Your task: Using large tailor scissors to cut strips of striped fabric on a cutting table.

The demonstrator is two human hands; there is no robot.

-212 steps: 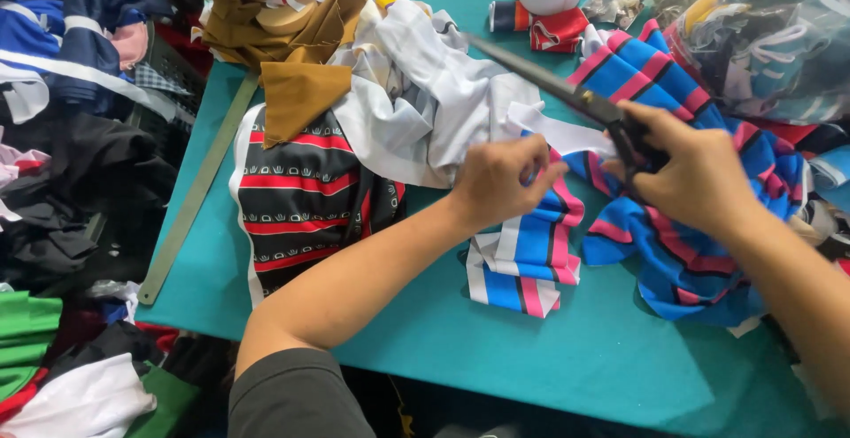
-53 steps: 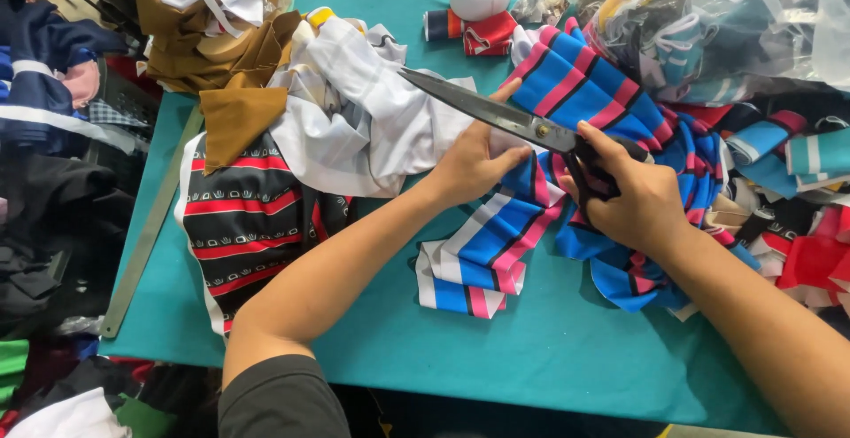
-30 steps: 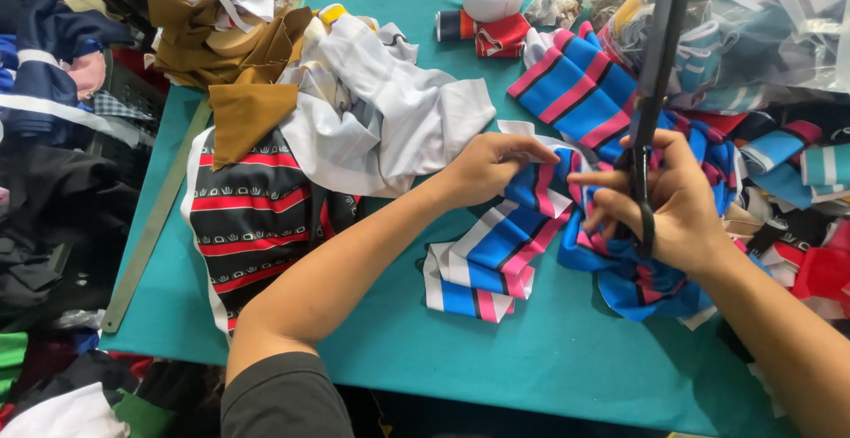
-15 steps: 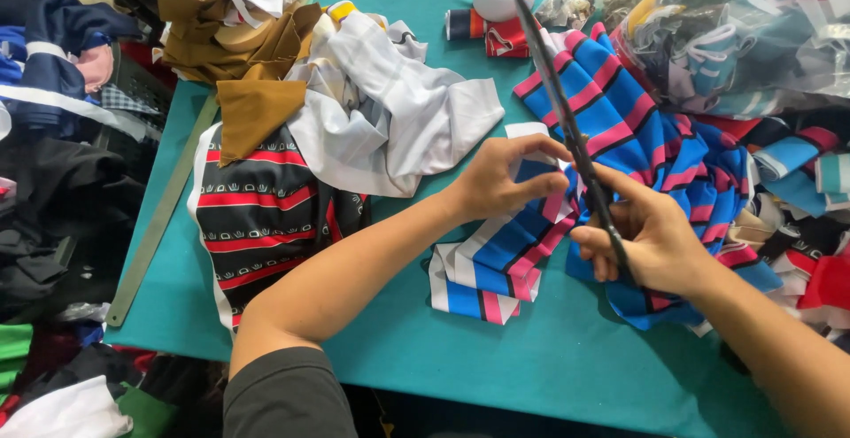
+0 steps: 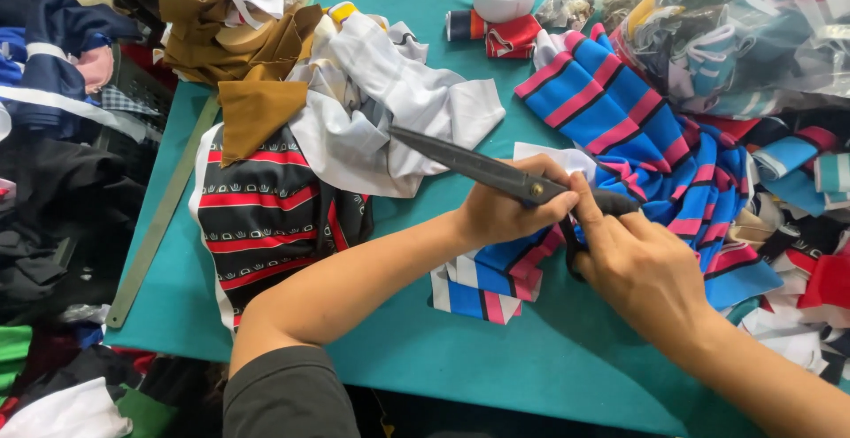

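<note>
My right hand [image 5: 651, 265] has swung the scissors [image 5: 496, 172] flat again — blades shut, cut done — while my left hand [image 5: 509, 212] pins the striped fabric [image 5: 620, 128].

One head camera looks steeply down from close above the teal table [image 5: 372, 358]; forearms enter from the lower edge, fabric piles fill the upper frame.

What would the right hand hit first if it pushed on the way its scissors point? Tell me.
Probably the white cloth: the right hand holds scissors whose blades point up-left, their tip already over its folds. Height above the cloth is unclear.
</note>
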